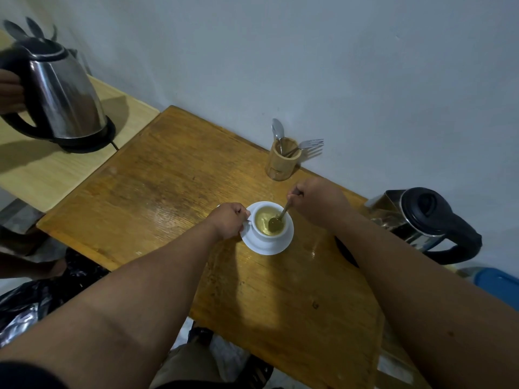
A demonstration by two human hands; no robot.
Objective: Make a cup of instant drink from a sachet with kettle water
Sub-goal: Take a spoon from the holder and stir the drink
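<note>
Cup (271,225) on its saucer (266,247) is steadied at the handle by the closed left hand (229,220) so the right hand (317,202), gripping the spoon (280,216), can stir.

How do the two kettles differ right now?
The left kettle stands upright on its base on the pale table, with another person's hand at its handle. The right kettle sits on the darker table, nobody touching it, seen more from above so its black lid shows. Both are steel with black handles.
</note>
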